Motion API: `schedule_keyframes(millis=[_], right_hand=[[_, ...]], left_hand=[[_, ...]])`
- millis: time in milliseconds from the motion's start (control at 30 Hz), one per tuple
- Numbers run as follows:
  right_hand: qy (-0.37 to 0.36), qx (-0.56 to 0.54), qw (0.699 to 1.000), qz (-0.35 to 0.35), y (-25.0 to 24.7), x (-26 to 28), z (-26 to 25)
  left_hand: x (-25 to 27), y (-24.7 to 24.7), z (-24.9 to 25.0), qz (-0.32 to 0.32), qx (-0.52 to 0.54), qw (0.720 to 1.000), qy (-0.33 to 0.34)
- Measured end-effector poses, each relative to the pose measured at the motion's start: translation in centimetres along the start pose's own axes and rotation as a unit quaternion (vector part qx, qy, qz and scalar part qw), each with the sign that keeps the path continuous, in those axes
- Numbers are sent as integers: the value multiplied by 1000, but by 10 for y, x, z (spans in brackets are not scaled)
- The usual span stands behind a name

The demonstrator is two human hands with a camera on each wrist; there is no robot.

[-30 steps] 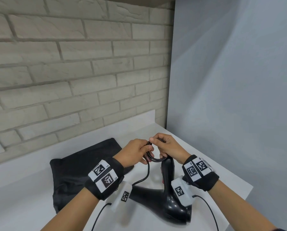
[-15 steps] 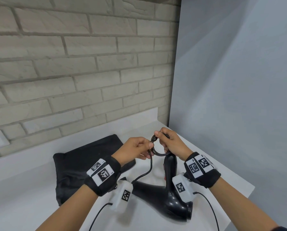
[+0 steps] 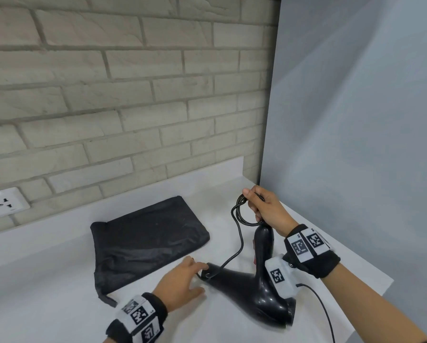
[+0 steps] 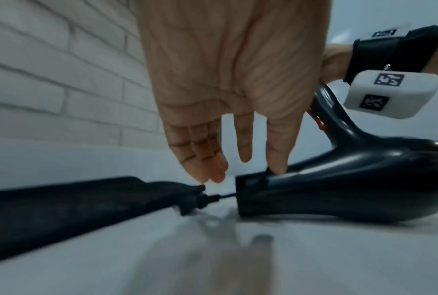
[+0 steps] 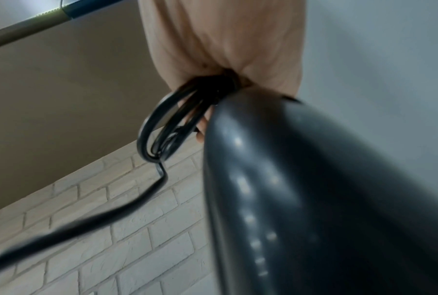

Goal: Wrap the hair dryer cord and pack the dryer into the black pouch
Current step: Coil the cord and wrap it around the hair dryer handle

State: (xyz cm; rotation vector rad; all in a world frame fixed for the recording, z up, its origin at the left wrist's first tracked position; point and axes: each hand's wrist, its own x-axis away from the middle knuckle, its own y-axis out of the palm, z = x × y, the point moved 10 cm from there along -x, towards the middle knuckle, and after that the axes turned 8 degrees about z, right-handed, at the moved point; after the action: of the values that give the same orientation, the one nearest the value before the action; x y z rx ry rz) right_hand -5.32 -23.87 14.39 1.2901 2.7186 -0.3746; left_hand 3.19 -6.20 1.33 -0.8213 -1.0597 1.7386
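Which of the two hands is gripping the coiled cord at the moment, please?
The right hand grips the cord coil above the dryer handle; the left hand reaches open-fingered toward the nozzle.

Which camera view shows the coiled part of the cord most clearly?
The head view: the cord coil shows whole, gripped by the right hand above the dryer handle. The right wrist view shows it close but blurred and partly hidden. The left wrist view does not show it.

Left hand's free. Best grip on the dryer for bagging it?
Take the dryer by the barrel behind the nozzle, from above and from the left. It lies on its side on the counter, nozzle toward the left hand; the right hand holds the coiled cord at the handle's end.
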Motion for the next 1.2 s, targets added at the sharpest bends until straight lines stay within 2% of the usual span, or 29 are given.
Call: schedule_keyframes(millis=[167, 333, 500, 567, 633, 733, 900, 1033, 1100, 1200], right_hand=[[5, 12, 1000, -3, -2, 2, 0], [9, 13, 1000, 1, -4, 1, 1], [12, 14, 1000, -3, -2, 1, 2], [5, 19, 1000, -2, -3, 1, 1], [-1, 21, 1000, -1, -3, 0, 0], [0, 16, 1000, -1, -3, -1, 1], [3, 13, 1000, -5, 0, -2, 1], [8, 16, 1000, -7, 0, -3, 1], [11, 19, 1000, -4, -2, -4, 3], [16, 13, 1000, 3, -4, -6, 6]], left_hand=[[-16, 11, -2, 47, -29, 998, -25], [-14, 21, -12, 27, -73, 997, -13], [-20, 26, -11, 46, -127, 991, -17], [-22, 28, -10, 32, -118, 993, -1], [-23, 20, -10, 67, -109, 992, 20], [-20, 13, -24, 81, -70, 994, -24], [-18, 25, -36, 61, -104, 992, -21], [-18, 30, -38, 14, -170, 985, -30], [-15, 25, -34, 14, -170, 985, -10], [-7, 8, -29, 51, -74, 996, 14]])
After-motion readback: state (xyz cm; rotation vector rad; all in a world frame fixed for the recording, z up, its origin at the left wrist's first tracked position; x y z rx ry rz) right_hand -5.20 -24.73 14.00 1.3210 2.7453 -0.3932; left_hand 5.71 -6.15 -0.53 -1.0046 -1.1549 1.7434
